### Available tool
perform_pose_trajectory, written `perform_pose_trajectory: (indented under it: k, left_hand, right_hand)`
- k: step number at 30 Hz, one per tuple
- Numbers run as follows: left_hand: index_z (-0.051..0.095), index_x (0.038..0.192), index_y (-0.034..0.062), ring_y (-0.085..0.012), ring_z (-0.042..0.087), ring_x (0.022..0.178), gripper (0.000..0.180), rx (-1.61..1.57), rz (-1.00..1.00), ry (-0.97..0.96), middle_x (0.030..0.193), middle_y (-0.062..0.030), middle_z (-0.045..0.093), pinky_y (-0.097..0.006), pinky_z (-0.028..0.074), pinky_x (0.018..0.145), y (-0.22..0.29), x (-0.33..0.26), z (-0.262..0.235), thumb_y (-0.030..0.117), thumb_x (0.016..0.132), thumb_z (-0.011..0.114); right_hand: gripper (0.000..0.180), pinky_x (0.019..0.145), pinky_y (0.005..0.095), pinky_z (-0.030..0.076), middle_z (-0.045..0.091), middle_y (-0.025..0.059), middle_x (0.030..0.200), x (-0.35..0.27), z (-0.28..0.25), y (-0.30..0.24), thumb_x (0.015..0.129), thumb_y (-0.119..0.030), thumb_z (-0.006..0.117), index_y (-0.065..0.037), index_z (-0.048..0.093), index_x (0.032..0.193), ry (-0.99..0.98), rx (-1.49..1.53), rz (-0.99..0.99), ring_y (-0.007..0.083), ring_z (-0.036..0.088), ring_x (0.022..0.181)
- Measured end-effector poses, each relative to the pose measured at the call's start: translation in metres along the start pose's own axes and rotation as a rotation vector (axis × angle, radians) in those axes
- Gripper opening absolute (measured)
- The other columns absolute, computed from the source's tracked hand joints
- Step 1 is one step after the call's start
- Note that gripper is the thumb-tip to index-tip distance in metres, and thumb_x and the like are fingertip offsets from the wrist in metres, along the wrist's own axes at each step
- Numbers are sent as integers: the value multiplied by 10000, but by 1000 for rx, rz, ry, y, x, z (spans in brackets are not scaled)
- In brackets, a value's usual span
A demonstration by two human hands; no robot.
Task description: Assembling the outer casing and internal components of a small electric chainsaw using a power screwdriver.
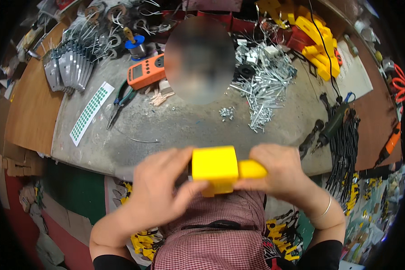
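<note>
A yellow plastic housing, boxy with a stubby round handle on its right side, is held up in front of me at the bench's near edge. My left hand grips the box end, thumb below and fingers along its left side. The handle sits in my right hand, whose fingers are wrapped round it. Both hands are closed on the same piece, slightly blurred. Its underside and the parts under my fingers are hidden.
On the grey bench lie a pile of screws, small nuts, pliers, an orange multimeter and a sticker strip. Yellow housings are heaped back right. An electric screwdriver lies beside black cables.
</note>
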State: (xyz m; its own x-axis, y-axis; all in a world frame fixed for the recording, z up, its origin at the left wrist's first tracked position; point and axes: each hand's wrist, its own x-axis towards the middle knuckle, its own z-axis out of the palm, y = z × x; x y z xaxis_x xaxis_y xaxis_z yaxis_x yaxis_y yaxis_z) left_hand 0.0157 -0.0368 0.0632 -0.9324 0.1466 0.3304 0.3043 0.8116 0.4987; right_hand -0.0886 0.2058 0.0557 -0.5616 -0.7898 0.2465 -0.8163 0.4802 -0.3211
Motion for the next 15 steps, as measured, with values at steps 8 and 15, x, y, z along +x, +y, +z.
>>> perform_pose_trajectory:
  k: [8,15]
  left_hand:
    - [531,1319,19,-247,646,891,508,-428,-434,-201,945,-175,680,-343,491,832,-49,38,32,231,872,650]
    - [524,1344,120,-420,397,1335,916,-168,248,-150,1406,-180,460,-534,333,1074,-42,17,26,501,572,836]
  right_hand:
    - [519,699,502,503,673,196,783,31,2,16,912,-525,531,-24,662,892,-377,94,228,401,653,771]
    - [669,541,342,460,575,72,587,68,-2,47,969,-595,424,13,632,785,-796,359,461,194,568,549]
